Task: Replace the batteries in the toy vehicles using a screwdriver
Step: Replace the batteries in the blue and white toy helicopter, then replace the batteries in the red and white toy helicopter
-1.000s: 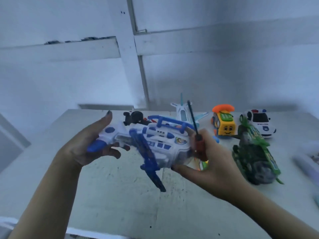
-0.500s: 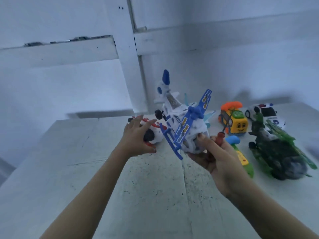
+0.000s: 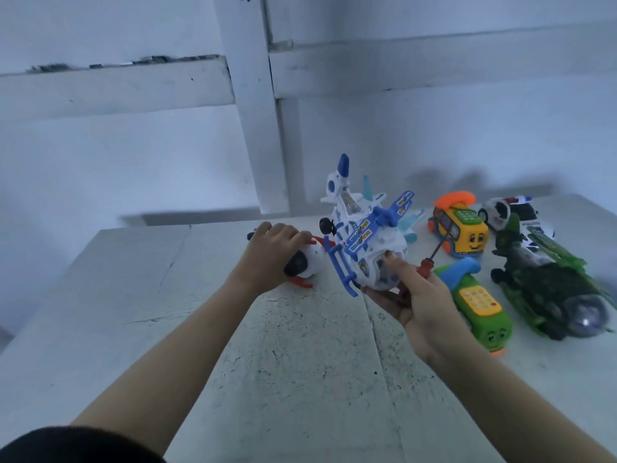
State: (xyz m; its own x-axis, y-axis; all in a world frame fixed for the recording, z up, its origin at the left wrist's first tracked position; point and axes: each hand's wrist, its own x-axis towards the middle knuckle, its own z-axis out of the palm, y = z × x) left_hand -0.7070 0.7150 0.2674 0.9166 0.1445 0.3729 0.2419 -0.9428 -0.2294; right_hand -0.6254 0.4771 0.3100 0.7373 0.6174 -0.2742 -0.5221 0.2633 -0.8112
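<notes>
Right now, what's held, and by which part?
Right hand grips the blue-white helicopter by its nose, plus screwdriver handle; left hand grips the red-white toy from above.

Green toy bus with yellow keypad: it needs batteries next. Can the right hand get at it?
Probably not to grip: the right hand lies beside the green toy bus with nothing between, but holds a blue-and-white toy helicopter and red-handled screwdriver.

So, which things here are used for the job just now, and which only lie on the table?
In use: blue and white helicopter and screwdriver, both in the right hand; white and red toy under the left hand.
Lying about: yellow bus, green bus, green helicopter, police car.
</notes>
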